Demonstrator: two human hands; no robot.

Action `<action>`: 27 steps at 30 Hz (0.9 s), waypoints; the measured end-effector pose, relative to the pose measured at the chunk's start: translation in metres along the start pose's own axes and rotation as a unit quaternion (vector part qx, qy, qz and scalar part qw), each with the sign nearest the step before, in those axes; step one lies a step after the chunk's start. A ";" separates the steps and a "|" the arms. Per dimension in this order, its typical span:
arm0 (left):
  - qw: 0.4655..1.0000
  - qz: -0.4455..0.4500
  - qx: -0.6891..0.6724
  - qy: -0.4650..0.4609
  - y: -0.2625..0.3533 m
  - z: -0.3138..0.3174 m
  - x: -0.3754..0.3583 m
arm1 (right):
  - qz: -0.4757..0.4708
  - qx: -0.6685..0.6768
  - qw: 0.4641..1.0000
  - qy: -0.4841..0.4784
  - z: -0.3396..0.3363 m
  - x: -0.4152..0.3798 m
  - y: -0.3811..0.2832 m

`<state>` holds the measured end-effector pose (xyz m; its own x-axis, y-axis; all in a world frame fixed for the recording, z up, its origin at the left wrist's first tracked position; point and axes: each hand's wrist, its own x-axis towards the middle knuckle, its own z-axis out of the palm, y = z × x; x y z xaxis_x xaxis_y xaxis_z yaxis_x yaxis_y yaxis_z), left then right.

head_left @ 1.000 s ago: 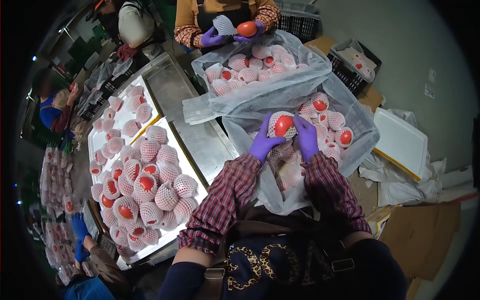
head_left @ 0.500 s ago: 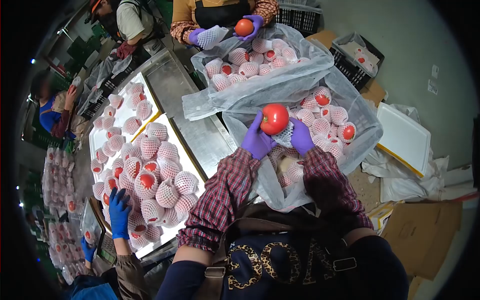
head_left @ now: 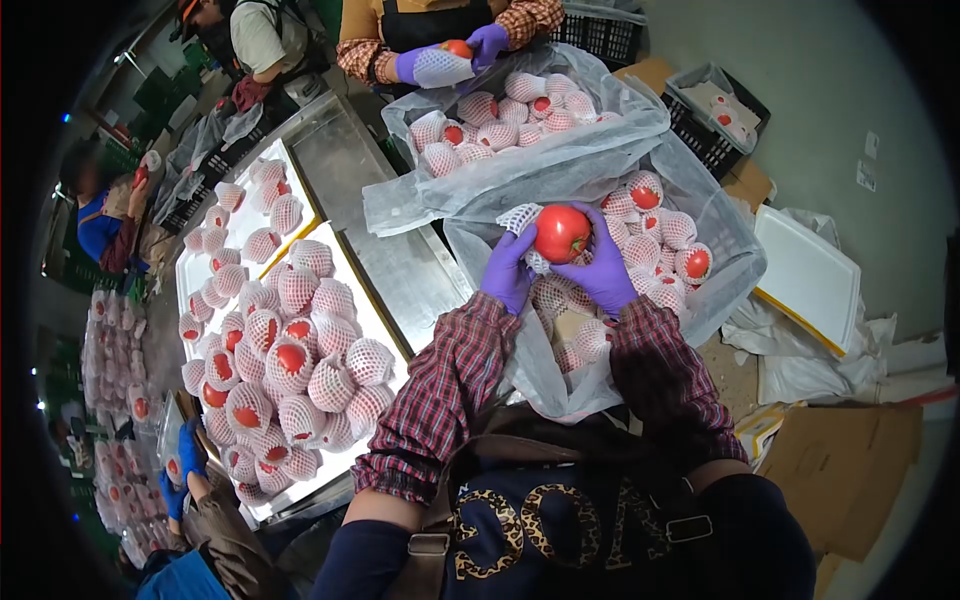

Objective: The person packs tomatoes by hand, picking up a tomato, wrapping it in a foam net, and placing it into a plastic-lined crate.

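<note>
A metal bench (head_left: 340, 165) runs at an angle across the left half of the view. Across from the wearer stands a person (head_left: 430, 25) in purple gloves, handling a red fruit in white netting. A clear plastic liner (head_left: 735, 250) spreads open in front of the wearer, with netted tomatoes inside. On the bench, a white tray (head_left: 372, 312) carries a crowded pile of netted tomatoes (head_left: 290, 368). The right hand (head_left: 605, 270), gloved in purple, has its grip closed around the right side of a bare red tomato (head_left: 562, 234), held above the open liner. The left hand (head_left: 507, 270) has its grip pinching a white foam net (head_left: 520, 217), which lies against the tomato's left side.
</note>
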<state>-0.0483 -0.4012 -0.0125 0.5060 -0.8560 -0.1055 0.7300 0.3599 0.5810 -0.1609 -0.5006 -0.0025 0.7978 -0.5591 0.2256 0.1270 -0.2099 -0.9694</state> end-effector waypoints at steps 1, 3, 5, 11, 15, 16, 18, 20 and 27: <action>1.000 0.002 0.003 -0.007 -0.001 -0.003 0.002 | -0.001 0.015 1.000 0.002 -0.001 0.001 0.003; 0.999 0.015 -0.011 -0.025 -0.004 -0.011 0.007 | 0.008 0.037 0.999 0.010 0.000 -0.001 0.002; 0.999 0.018 -0.038 -0.029 -0.007 -0.018 0.010 | 0.024 0.053 0.998 0.020 0.001 -0.003 -0.008; 0.994 0.002 0.000 0.109 -0.011 -0.027 0.010 | 0.008 0.134 0.990 0.038 -0.003 0.004 -0.007; 0.980 0.050 0.145 0.129 -0.002 0.002 -0.003 | 0.046 0.225 0.973 0.000 -0.004 0.003 -0.011; 0.970 0.066 0.201 0.118 0.000 0.008 -0.006 | 0.060 0.238 0.969 -0.020 -0.005 0.003 -0.012; 0.957 0.063 0.273 0.074 -0.006 0.001 -0.004 | 0.066 0.204 0.975 -0.055 -0.003 0.002 -0.015; 0.948 0.078 0.307 0.031 -0.010 -0.002 -0.001 | 0.051 0.110 0.989 -0.086 0.002 0.001 -0.018; 0.986 -0.031 0.150 0.066 0.002 0.002 -0.003 | 0.016 0.046 0.997 -0.057 0.005 -0.003 -0.010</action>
<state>-0.0495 -0.3989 -0.0096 0.5354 -0.8095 -0.2409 0.6019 0.1657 0.7812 -0.1618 -0.4932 0.0057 0.8635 -0.4685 0.1868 0.1494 -0.1162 -0.9819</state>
